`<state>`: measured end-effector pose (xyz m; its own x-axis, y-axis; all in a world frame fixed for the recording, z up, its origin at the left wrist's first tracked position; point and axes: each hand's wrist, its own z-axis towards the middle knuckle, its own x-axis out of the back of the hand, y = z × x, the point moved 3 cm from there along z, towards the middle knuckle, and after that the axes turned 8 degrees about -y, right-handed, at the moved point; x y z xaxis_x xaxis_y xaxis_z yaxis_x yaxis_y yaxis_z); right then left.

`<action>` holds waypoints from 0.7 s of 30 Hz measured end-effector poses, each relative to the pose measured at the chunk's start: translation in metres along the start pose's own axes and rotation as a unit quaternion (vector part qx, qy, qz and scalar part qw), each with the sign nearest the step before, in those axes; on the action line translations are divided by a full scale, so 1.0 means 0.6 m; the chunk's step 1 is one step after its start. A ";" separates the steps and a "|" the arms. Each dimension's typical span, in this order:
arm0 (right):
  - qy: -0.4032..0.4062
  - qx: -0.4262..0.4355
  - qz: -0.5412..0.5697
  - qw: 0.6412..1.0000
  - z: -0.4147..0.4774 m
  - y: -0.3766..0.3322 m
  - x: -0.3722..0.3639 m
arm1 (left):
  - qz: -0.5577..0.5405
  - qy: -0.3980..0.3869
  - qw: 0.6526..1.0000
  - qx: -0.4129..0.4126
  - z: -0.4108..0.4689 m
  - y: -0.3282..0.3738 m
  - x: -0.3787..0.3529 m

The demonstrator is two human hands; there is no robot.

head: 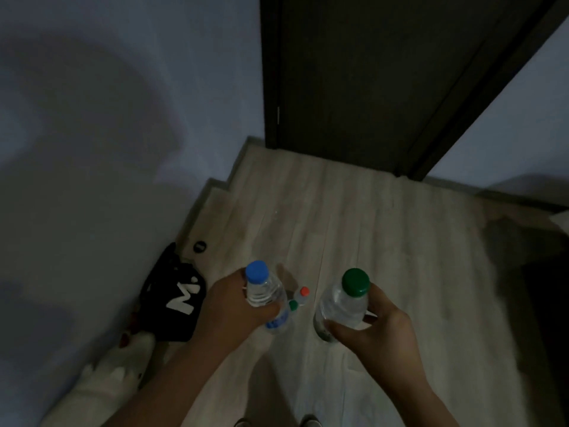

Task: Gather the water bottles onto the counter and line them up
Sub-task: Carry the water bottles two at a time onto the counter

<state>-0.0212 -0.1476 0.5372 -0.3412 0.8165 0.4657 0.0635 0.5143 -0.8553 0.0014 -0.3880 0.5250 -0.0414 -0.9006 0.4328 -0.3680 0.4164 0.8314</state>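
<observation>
Nearer than the dark brown wooden door (369, 72), the right hand (378, 331) wraps a clear green-capped plastic bottle (341, 306), and the left hand (234, 306) grips a clear blue-capped plastic bottle (263, 288). Two smaller capped bottles (303, 295) peek beneath the left fingers; I cannot tell whether they are held. Best to carry everything upright with a firm grip; no counter is in view.

Place: we're in a dim home hallway.
Floor: pale wood planks (385, 248) under us.
Ahead: a dark door (354, 72).
By the wall: a black bag (172, 303).
</observation>
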 end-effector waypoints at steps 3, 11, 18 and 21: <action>0.015 0.004 0.002 1.000 -0.039 -0.100 0.057 | 0.001 0.007 1.000 -0.005 -0.058 0.095 0.044; 0.053 0.037 -0.028 0.997 -0.133 -0.320 0.160 | -0.024 0.049 0.997 -0.050 -0.205 0.289 0.160; 0.099 0.120 -0.063 0.986 -0.202 -0.435 0.195 | -0.014 0.065 0.993 -0.101 -0.268 0.389 0.216; 0.102 0.147 -0.054 0.982 -0.211 -0.459 0.213 | -0.019 0.072 0.989 -0.127 -0.280 0.418 0.226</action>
<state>0.0366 -0.1519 0.8610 -0.1337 0.8124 0.5675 -0.2457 0.5276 -0.8132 0.0596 -0.3847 0.8506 0.1083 -0.8966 0.4295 -0.1211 0.4169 0.9008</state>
